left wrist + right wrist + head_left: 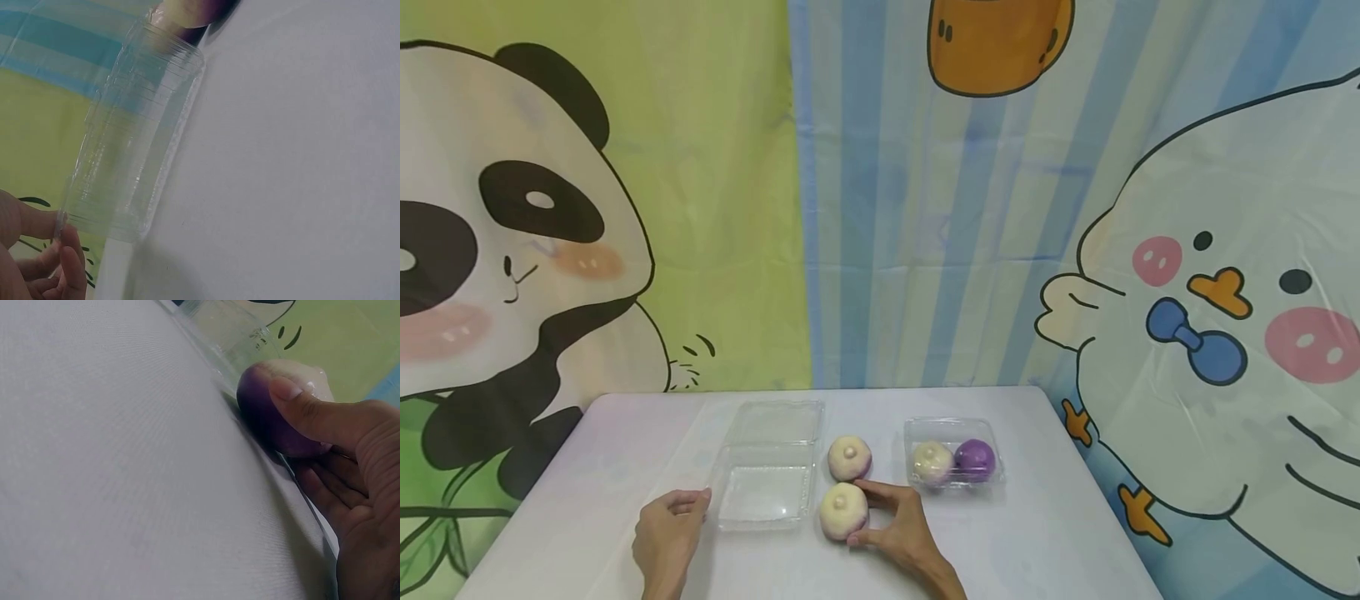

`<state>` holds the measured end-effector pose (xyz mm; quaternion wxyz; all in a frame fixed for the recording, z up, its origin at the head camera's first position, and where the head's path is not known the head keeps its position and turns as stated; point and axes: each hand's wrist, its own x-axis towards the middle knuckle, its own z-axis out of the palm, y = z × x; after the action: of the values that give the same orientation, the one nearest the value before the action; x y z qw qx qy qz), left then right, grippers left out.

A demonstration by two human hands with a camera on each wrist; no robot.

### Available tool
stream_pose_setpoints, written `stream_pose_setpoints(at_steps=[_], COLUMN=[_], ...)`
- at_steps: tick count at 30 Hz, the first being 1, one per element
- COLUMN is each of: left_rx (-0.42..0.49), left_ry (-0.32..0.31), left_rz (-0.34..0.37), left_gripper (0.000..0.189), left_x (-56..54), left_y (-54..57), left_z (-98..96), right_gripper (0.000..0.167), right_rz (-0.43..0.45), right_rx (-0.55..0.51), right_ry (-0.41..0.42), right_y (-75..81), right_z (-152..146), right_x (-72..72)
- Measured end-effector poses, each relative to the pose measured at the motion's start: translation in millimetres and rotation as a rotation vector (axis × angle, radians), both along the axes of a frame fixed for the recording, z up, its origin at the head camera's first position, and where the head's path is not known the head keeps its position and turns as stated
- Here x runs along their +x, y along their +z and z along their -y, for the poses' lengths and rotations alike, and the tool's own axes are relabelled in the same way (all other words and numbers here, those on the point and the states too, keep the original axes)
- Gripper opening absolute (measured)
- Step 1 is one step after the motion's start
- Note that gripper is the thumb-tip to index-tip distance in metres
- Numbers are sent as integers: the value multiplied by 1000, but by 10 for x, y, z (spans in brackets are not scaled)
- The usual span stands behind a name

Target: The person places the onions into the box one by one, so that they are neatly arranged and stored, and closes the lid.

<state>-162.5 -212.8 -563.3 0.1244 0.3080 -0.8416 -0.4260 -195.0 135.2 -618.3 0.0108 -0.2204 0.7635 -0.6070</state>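
Note:
My right hand (904, 533) grips a round cream-and-purple ball (842, 512), thumb on its near side and fingers on the far side. Cream on top with a small nub, the ball shows a purple underside (262, 419) in the right wrist view. Just behind it sits a matching ball (851, 458). To the left lies an opened clear plastic clamshell box (767, 492), its lid (777, 422) folded back. My left hand (672, 529) is at the box's left side; in the left wrist view its thumb and fingers pinch the box's rim (61, 222).
A second clear plastic box (951, 429) stands to the right, holding a cream ball (932, 462) and a purple ball (975, 460). All rest on a white table (1045, 542). Behind its far edge hangs a cartoon-printed curtain (880, 250).

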Motion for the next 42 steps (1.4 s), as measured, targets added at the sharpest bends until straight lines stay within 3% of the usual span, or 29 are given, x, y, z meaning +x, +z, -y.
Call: stream_pose_setpoints(at_steps=[21,29,36,42], left_rx=[9,2,13,11], left_ry=[12,12,7,2], left_rz=[1,-13,0,4], left_gripper=[29,28,29,29], left_x=[9,4,15,4], left_y=[-4,1,6,12], left_z=[-7,-15,-6,1], right_gripper=[80,77,78,75], right_rz=[27,-34,-5,-43], right_rx=[-37,-48,-50,-52], right_ry=[24,39,30,34], right_y=[57,60,106,121], right_z=[-3,-6,-12,-22], right_x=[19,12,13,-11])
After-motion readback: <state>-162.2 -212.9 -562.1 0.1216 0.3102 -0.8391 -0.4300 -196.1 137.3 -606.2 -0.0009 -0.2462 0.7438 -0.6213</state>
